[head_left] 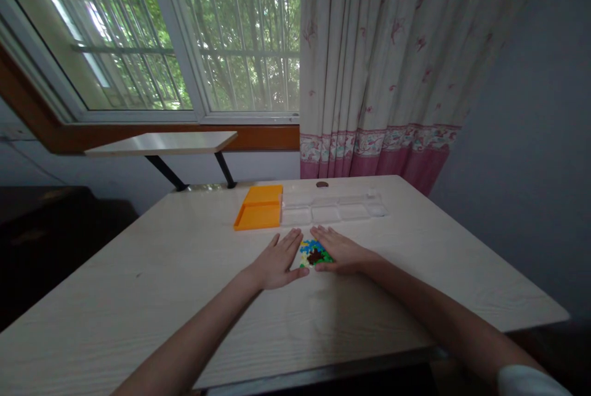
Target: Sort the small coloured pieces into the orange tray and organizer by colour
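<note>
A left hand and a right hand frame bright pieces on a wood-grained table

Leftmost, a smooth, flat shelf on slanting black legs stands behind the orange tray, a shallow, hard-edged plastic rectangle. In front and to the tray's right, the left hand rests beside the pieces, fingers released and straight. Farther right of the tray, the small, knobbly bits form a flat patch of blue, yellow, cream, brown and green. The right hand borders them, its fingers likewise extended, unclenched. Directly right of the tray stretches a clear plastic case with rounded compartments.
</note>
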A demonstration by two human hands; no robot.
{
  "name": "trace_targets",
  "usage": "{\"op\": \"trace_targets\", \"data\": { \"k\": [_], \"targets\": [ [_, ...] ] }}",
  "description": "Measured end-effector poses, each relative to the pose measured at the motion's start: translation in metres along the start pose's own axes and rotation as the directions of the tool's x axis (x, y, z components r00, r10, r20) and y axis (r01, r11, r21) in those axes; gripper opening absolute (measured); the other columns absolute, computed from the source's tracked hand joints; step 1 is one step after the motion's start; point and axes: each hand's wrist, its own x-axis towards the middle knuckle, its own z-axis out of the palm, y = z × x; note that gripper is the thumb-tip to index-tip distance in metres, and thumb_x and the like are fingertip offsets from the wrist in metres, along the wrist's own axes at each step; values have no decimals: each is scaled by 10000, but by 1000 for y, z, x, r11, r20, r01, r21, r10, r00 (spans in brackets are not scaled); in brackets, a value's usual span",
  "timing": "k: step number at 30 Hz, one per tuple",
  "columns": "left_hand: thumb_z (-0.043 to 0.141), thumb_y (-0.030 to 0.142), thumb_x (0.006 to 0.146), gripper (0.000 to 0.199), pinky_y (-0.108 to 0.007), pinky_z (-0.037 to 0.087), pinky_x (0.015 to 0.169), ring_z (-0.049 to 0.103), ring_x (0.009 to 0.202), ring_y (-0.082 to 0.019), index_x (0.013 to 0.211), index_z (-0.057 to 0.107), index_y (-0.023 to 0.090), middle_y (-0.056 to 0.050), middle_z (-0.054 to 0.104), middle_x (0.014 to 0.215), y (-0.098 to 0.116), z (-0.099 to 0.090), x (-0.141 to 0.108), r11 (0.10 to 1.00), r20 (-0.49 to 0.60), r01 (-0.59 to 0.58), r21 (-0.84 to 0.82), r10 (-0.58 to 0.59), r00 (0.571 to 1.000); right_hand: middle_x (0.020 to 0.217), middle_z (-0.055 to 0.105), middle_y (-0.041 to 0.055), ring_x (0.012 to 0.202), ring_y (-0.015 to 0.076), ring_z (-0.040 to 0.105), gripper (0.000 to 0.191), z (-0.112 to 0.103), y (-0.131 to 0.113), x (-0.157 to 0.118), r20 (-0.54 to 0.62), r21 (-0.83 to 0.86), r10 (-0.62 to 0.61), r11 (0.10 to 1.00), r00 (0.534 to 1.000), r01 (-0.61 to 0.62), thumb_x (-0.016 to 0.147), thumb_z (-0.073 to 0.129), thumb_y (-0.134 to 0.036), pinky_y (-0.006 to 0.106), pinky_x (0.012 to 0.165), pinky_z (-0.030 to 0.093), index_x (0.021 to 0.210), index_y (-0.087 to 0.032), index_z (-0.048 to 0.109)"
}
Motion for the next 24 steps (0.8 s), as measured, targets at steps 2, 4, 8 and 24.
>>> {"op": "trace_targets", "data": {
  "k": [2, 4, 8, 24],
  "targets": [
    [317, 588, 781, 734, -483, 128, 1019, 132, 1295, -260, 1357, 140, 168, -155, 145, 1405, 2, 1, 0, 1000, -2, -3, 22, 3, 1000, 1403, 172, 123, 1287, 255, 148, 820, 1, -3, 2, -4, -1, -8, 1000, 1000, 8, 753, 449, -580, 414, 1060, 125, 1368, -131, 144],
    [300, 589, 784, 741, -474, 127, 1023, 126, 1296, -258, 1360, 124, 157, -155, 139, 1406, 3, 1, -1, 999, 3, 5, 38, -5, 1000, 1401, 177, 133, 1288, 248, 145, 813, 3, -6, 3, 2, -8, -13, 1000, 1000, 13, 763, 432, -580, 407, 1062, 119, 1365, -114, 148],
    [283, 586, 790, 739, -474, 135, 1021, 121, 1298, -254, 1362, 111, 150, -152, 134, 1407, 3, 2, -1, 999, 4, 13, 45, -13, 1000, 1402, 169, 141, 1289, 246, 143, 809, 7, -11, 6, 19, -14, -11, 1000, 1000, 11, 770, 407, -589, 410, 1062, 117, 1365, -107, 146],
    [250, 624, 779, 770, -472, 136, 1025, 111, 1301, -247, 1357, 122, 132, -137, 117, 1414, 7, -3, -2, 998, 46, 46, 48, -48, 998, 760, 555, 23, 705, 130, 505, 234, -37, -13, -13, -58, -194, -59, 980, 997, 46, 798, 503, -386, 221, 640, 363, 833, -170, 585]
  ]
}}
